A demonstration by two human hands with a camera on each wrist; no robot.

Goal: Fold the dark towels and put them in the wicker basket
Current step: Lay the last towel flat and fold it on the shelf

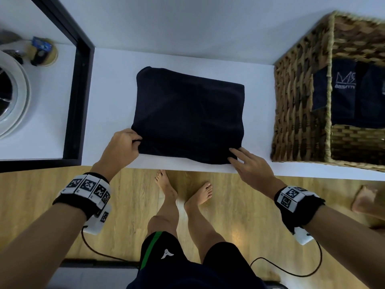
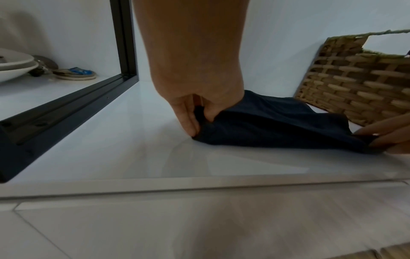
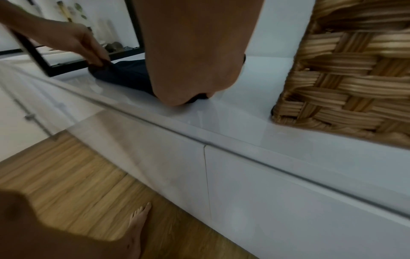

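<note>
left hand point(image 1: 123, 146) pinches towel point(image 1: 187, 113) near-left corner | right hand point(image 1: 250, 163) fingers extended at near-right corner, grip unclear

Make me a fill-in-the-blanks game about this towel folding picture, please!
1. The left hand pinches the near ____ corner of the dark navy cloth towel.
2. The brown woven wicker basket stands to the towel's ____.
3. Inside the basket lie more dark ____.
4. The towel lies on a ____ countertop.

Missing words: left; right; towels; white.
</note>
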